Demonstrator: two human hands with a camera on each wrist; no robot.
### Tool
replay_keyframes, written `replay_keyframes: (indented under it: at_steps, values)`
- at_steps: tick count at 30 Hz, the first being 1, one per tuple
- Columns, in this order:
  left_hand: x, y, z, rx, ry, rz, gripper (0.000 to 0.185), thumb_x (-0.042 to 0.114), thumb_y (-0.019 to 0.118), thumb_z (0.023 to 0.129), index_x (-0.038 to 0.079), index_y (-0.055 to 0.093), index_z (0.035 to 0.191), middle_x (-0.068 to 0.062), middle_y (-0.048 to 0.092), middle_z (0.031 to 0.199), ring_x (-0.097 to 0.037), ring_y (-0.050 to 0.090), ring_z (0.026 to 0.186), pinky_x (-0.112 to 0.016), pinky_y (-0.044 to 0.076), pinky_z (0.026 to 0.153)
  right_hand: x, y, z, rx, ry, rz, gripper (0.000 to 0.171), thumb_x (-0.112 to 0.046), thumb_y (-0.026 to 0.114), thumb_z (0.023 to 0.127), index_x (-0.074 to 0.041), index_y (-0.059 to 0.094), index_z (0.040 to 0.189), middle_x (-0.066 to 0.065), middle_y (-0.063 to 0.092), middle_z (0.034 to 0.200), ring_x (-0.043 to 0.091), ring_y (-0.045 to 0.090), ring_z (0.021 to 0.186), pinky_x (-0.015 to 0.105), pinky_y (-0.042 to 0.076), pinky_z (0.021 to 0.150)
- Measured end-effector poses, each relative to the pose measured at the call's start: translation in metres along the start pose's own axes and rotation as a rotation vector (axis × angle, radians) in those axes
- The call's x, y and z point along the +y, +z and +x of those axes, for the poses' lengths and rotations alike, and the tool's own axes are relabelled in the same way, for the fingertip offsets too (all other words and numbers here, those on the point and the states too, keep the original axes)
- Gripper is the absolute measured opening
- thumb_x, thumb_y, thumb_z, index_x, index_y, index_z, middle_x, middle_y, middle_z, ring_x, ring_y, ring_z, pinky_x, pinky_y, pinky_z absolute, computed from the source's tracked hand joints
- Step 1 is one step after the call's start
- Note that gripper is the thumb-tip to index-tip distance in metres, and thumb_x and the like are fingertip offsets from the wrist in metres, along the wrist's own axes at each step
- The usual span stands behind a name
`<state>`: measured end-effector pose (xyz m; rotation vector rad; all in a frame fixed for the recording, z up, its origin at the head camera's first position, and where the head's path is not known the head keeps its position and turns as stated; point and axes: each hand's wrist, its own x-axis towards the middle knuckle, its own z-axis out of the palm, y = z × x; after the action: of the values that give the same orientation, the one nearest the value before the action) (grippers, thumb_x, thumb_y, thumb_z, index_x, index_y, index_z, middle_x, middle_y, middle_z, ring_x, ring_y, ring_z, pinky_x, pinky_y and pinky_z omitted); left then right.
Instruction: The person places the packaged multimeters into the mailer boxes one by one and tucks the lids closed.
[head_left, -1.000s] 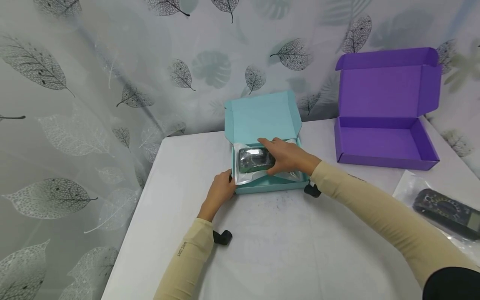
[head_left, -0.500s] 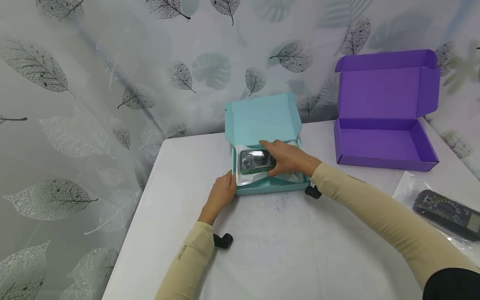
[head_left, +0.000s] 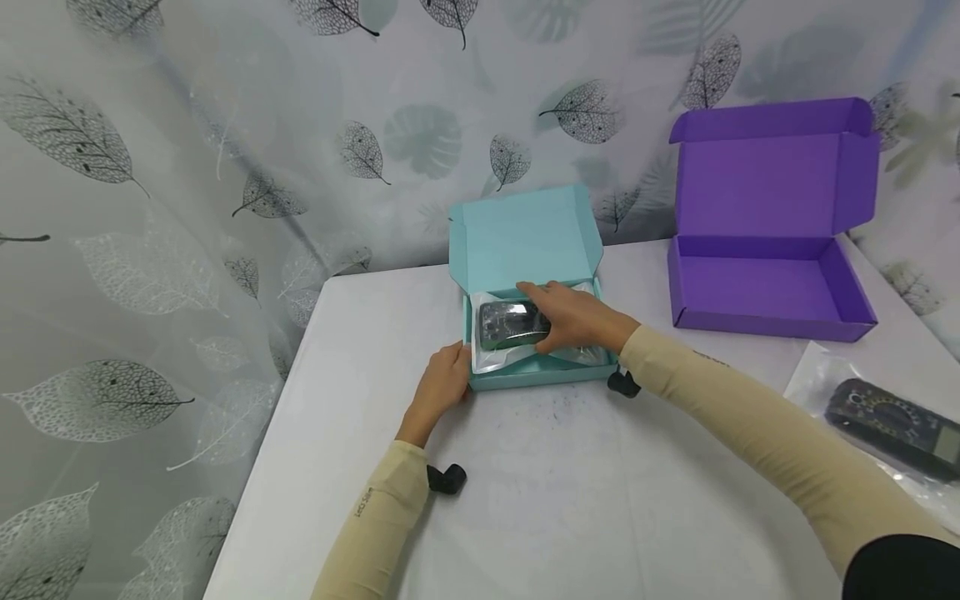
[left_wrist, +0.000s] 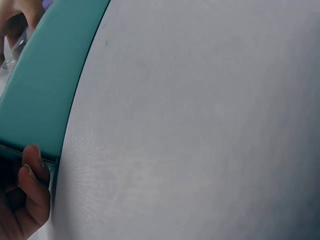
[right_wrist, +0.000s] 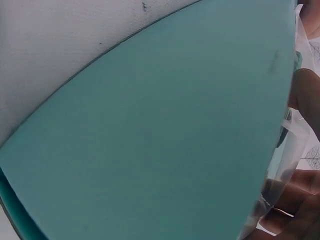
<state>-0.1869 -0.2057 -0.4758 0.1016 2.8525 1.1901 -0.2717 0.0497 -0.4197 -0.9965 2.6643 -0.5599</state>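
Observation:
A teal cardboard box (head_left: 540, 381) stands with its lid raised at the back of the table. Inside it lies a dark multimeter (head_left: 508, 325) in a clear plastic bag (head_left: 490, 359). My right hand (head_left: 576, 317) reaches over it from the right and grips the bagged multimeter, thumb on the near side and fingers on the far side. The palm hides its right part. At the box's left wall my left hand (head_left: 444, 379) holds the box near the front corner; in the left wrist view its curled fingers (left_wrist: 36, 192) show beside the front wall.
To the right stands an open purple box (head_left: 772, 325). Another multimeter (head_left: 892, 425) in a clear bag lies on the white tablecloth (head_left: 540, 500) at the right edge, beyond my right sleeve. A leaf-patterned curtain (head_left: 360, 100) hangs behind the table.
The bagged multimeter has shifted very slightly right and nearer within the teal box, under my right hand. Both hands otherwise stay at the same places.

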Motion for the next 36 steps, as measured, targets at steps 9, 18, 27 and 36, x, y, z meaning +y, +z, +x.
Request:
replay_keyframes:
  at_steps: [9, 18, 27, 36]
  values:
    - [0.002, -0.003, 0.002, -0.006, -0.033, 0.009, 0.046, 0.029, 0.031, 0.114, 0.004, 0.066, 0.098, -0.007, 0.056, 0.058, -0.023, 0.056, 0.05, -0.037, 0.047, 0.052, 0.001, 0.006, 0.007, -0.014, -0.005, -0.059, 0.109, -0.035, 0.089, 0.083, -0.009, 0.022, 0.165, 0.031, 0.044, 0.149, 0.041, 0.061, 0.118, 0.055, 0.054, 0.085]
    - [0.002, 0.001, 0.003, -0.009, -0.014, 0.013, 0.043, 0.028, 0.033, 0.115, 0.006, 0.064, 0.093, -0.007, 0.056, 0.057, -0.023, 0.056, 0.049, -0.037, 0.048, 0.054, 0.005, 0.015, 0.008, -0.041, 0.027, -0.088, 0.111, -0.035, 0.091, 0.083, -0.008, 0.021, 0.166, 0.032, 0.045, 0.148, 0.039, 0.063, 0.111, 0.052, 0.055, 0.081]
    - [0.004, 0.003, 0.003, -0.004, -0.005, 0.022, 0.043, 0.028, 0.033, 0.114, 0.008, 0.056, 0.084, -0.007, 0.055, 0.06, -0.023, 0.055, 0.051, -0.038, 0.049, 0.056, 0.006, 0.016, 0.003, -0.041, 0.013, -0.078, 0.108, -0.034, 0.089, 0.085, -0.005, 0.023, 0.165, 0.027, 0.042, 0.155, 0.043, 0.05, 0.134, 0.056, 0.05, 0.096]
    - [0.003, -0.004, -0.001, -0.032, -0.043, 0.048, 0.043, 0.031, 0.037, 0.113, 0.005, 0.059, 0.087, -0.008, 0.058, 0.063, -0.024, 0.059, 0.055, -0.039, 0.049, 0.058, 0.015, 0.003, -0.009, 0.063, -0.077, -0.026, 0.09, -0.04, 0.083, 0.091, -0.003, 0.038, 0.159, 0.022, 0.044, 0.156, 0.041, 0.044, 0.14, 0.058, 0.042, 0.107]
